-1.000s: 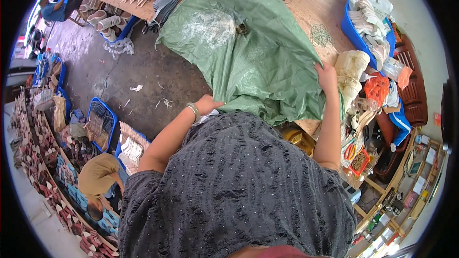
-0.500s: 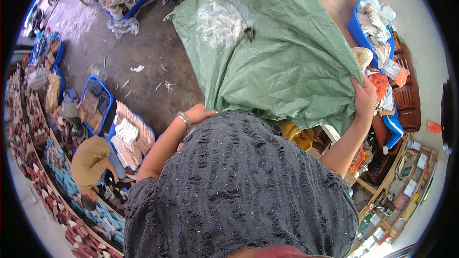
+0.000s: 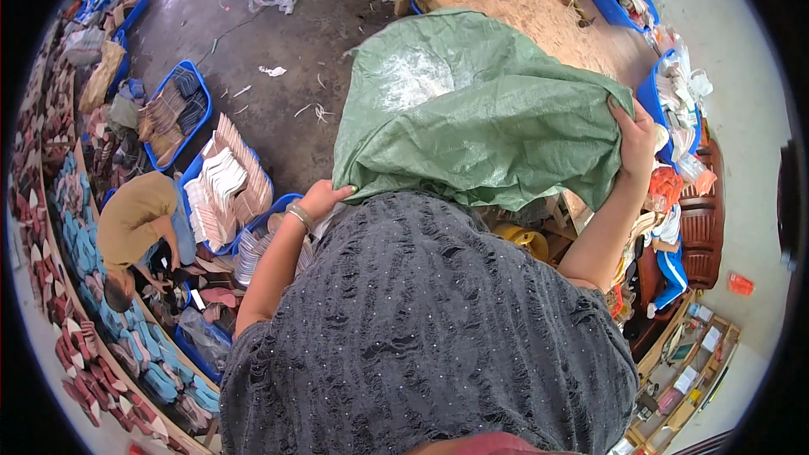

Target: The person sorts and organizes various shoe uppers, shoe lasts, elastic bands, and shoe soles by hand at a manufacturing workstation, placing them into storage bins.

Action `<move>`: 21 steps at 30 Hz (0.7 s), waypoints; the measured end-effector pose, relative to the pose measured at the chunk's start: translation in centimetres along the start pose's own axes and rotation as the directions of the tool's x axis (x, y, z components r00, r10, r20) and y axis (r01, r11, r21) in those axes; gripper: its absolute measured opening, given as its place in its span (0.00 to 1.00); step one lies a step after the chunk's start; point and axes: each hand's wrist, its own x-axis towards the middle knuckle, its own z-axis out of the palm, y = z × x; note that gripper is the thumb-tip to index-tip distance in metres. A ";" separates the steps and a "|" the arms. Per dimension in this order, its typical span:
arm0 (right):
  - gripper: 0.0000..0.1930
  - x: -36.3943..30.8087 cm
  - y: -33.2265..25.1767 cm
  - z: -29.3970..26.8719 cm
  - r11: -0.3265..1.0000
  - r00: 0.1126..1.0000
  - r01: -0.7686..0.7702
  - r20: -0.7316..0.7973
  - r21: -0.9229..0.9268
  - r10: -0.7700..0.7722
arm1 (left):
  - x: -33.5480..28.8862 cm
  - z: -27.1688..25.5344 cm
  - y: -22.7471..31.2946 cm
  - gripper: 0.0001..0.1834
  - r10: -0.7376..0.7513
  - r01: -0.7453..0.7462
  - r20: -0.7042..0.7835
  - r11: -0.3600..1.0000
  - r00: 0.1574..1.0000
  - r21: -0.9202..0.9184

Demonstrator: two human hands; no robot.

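A large green woven plastic sack (image 3: 497, 131) is stretched out in front of me, creased, with a whitish worn patch toward its far left. My left hand (image 3: 324, 200) pinches its near left corner. At the right edge, my right hand (image 3: 636, 139) grips the sack with the thumb on top and the other fingers partly hidden. The sack hangs between both hands, its near edge against my dark grey top. Under its near right part, a yellow round object (image 3: 521, 240) shows in part.
Blue baskets of stacked shoe parts (image 3: 223, 185) stand at left, where a person (image 3: 139, 219) in a tan top bends over. Wooden board (image 3: 497, 0) lies beyond the sack. More blue baskets (image 3: 674, 109) and a brown slatted wooden seat (image 3: 701, 194) are at right. Scraps (image 3: 272, 72) litter the floor.
The sack's far edge has dropped nearer to me, and a fold now lies across it. My right hand has risen slightly; my left has shifted a little left. Both keep their hold.
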 end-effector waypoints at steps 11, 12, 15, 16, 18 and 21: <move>0.11 1.2 -5.7 8.1 0.992 0.967 0.039 0.244 0.117 -0.067 | -3.7 -1.4 -4.3 0.21 0.236 -0.273 -0.350 0.960 0.907 -0.059; 0.11 1.3 -6.3 8.7 0.982 0.949 0.083 0.289 0.168 -0.129 | -4.4 -1.3 -5.0 0.21 0.232 -0.274 -0.362 0.959 0.903 -0.070; 0.10 1.6 -8.0 11.9 0.981 0.934 0.151 0.307 0.119 -0.181 | -6.5 -1.9 -5.8 0.21 0.255 -0.259 -0.406 0.965 0.878 0.048; 0.10 2.2 -8.8 13.1 0.981 0.917 0.186 0.348 0.060 -0.196 | -6.5 -1.5 -8.4 0.23 0.322 -0.309 -0.431 0.946 0.843 0.102; 0.10 4.6 -7.8 15.1 0.974 0.896 0.215 0.410 -0.068 -0.169 | -7.2 -0.7 -10.6 0.26 0.223 -0.275 -0.443 0.960 0.868 -0.055; 0.11 5.9 -8.6 18.4 0.999 0.932 -0.018 0.363 0.049 -0.001 | -7.2 0.2 -14.8 0.30 0.188 -0.285 -0.461 0.947 0.867 -0.150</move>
